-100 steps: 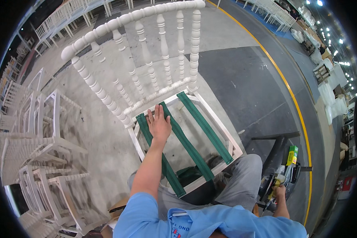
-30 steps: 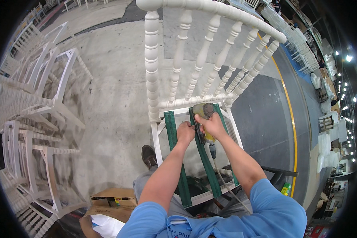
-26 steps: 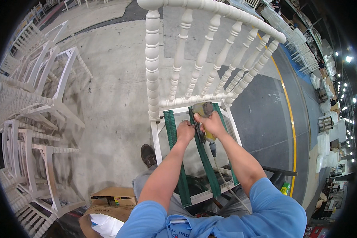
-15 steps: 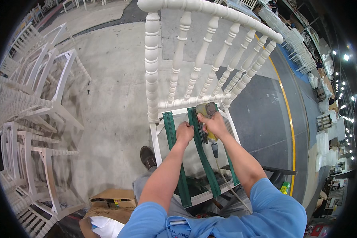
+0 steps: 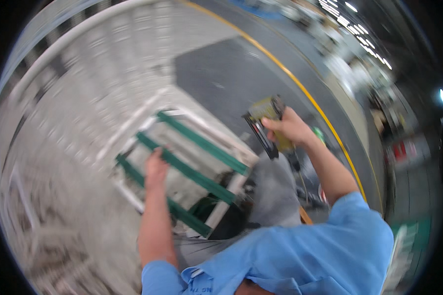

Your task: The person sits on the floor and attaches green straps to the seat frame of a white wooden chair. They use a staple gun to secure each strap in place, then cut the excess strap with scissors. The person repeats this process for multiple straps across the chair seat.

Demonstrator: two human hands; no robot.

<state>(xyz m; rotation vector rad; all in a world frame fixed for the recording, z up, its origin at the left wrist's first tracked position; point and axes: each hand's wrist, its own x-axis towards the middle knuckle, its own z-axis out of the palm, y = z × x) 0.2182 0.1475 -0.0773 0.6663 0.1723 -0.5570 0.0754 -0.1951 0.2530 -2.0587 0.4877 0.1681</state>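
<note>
My right hand (image 5: 291, 129) is wrapped round the grip of a yellow and black staple gun (image 5: 267, 109), raised off to the right of a white chair's seat frame (image 5: 220, 213). An air hose hangs below the gun, blurred. Three green webbing straps run across the open seat frame. At the edge of the middle green strap (image 5: 194, 178) is my left hand (image 5: 156, 167), its fingers bunched and somewhat smeared by motion. The right green strap (image 5: 204, 140) and the left green strap (image 5: 187, 216) lie on either side, untouched.
The chair's white spindled back (image 5: 108, 69) rises at the far left, heavily blurred. More white chair parts (image 5: 27, 196) stand at the left edge. My grey-trousered leg (image 5: 275, 189) is beside the seat. A yellow floor line (image 5: 300, 88) curves along the right.
The view has swung to the right and blurred. My right hand has lifted the staple gun away from the middle strap, out to the right. My left hand stays by that strap.
</note>
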